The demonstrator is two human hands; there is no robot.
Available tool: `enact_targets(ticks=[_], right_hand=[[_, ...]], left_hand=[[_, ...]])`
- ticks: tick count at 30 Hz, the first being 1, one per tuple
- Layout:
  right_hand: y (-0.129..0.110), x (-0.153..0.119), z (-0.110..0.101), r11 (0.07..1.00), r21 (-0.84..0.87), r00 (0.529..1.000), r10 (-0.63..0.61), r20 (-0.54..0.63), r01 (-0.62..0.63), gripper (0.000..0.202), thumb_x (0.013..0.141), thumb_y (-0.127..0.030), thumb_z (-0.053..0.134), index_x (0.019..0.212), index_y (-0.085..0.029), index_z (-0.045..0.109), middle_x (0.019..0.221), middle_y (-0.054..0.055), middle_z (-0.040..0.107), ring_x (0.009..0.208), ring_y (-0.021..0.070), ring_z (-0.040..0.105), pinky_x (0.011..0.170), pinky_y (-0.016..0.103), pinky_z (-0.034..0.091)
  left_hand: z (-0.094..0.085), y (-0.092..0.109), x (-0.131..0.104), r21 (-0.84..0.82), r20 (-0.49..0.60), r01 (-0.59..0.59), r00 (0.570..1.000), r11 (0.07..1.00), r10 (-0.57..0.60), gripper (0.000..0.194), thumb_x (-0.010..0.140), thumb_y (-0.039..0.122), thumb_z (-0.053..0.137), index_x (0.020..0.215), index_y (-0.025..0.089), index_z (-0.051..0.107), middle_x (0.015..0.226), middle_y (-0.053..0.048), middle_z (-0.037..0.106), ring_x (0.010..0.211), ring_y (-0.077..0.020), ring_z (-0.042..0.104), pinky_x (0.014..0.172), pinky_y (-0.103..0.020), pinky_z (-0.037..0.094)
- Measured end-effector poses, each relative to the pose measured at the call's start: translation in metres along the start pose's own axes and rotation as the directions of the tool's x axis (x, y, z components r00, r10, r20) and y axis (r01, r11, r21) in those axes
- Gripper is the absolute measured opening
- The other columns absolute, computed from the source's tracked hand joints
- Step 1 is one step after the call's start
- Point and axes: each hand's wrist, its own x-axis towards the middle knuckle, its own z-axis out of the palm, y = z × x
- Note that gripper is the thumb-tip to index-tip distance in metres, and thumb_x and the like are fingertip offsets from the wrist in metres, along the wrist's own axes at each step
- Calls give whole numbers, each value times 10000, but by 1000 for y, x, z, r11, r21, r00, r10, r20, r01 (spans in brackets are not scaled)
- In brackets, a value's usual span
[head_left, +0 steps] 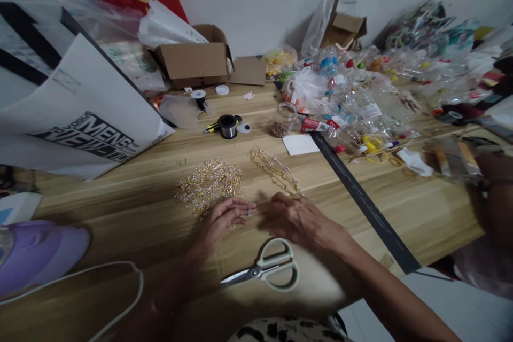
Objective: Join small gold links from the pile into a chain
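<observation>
My left hand (226, 216) has its fingers drawn together around a small beaded piece (249, 212) with clear, shiny beads. A small gold-coloured loop shows below the fingers. Facing it, my right hand (298, 220) is closed with the fingers curled in; what it holds, if anything, is hidden. A heap of gold-and-clear beaded pieces (210, 181) lies just beyond my left hand. Several beaded chains (276, 171) stretch out beyond my right hand. Scissors (264, 268) with pale handles lie on the table in front of me, blades pointing left.
A wire spool (227, 126), a thread spool (198, 99) and a glass jar of beads (284, 120) stand farther back. At left are a large paper bag (92, 112) and a purple appliance (44, 256). A black strip (360, 197) crosses the table; another person's arm (497, 187) is at right.
</observation>
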Motion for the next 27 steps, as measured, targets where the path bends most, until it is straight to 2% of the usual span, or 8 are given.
enact_targets(ticks=[3,6,10,15,19,22,27], right_hand=[[-14,14,2,998,-33,998,-49,-29,48,339,845,-309,631,1145,-178,541,1048,81,559,765,164,600,606,259,434],[-20,29,13,984,-80,986,-161,-48,157,208,927,-244,504,1114,-156,524,1037,87,557,757,144,584,572,233,406],[-14,41,34,956,-166,964,-256,-74,241,207,930,-128,457,1133,-147,491,1046,104,553,738,130,568,547,218,384],[-1,42,53,944,-150,934,-316,-164,293,172,958,-188,439,1117,-169,502,1053,94,550,771,129,575,584,211,411],[3,41,61,949,-27,914,-310,-264,314,156,972,-225,410,1018,-166,547,1030,85,569,833,139,585,640,215,439],[4,41,62,934,169,908,-244,-341,315,179,977,-240,393,1024,-166,549,1032,95,577,889,151,580,703,235,455],[4,43,60,789,538,908,-59,-414,296,181,954,-288,447,896,-162,563,840,51,575,768,146,545,692,255,434]], left_hand=[[-1,-2,2,-100,-16,24,1000,995,-26,229,737,232,663,945,137,659,988,-115,706,910,-223,660,679,-259,521],[-3,-4,2,-154,-30,16,999,988,-21,266,708,190,674,969,140,661,950,-97,701,798,-188,657,598,-230,512],[-6,-4,2,-200,-37,27,999,979,-35,287,688,183,674,973,147,657,927,-81,688,723,-160,632,506,-199,489],[-6,-2,3,-206,20,30,999,978,-27,325,658,152,663,983,157,649,986,-96,689,768,-174,630,512,-204,500],[-4,2,1,-119,62,25,998,993,-18,296,693,175,654,988,160,638,992,-97,689,830,-187,634,554,-208,509],[-2,4,-1,15,69,-22,997,1000,20,290,737,243,658,1014,161,624,1007,-100,680,872,-193,628,580,-214,509],[3,4,-1,186,44,-12,999,983,4,383,682,323,733,997,149,601,836,-75,687,708,-168,640,526,-202,454]])
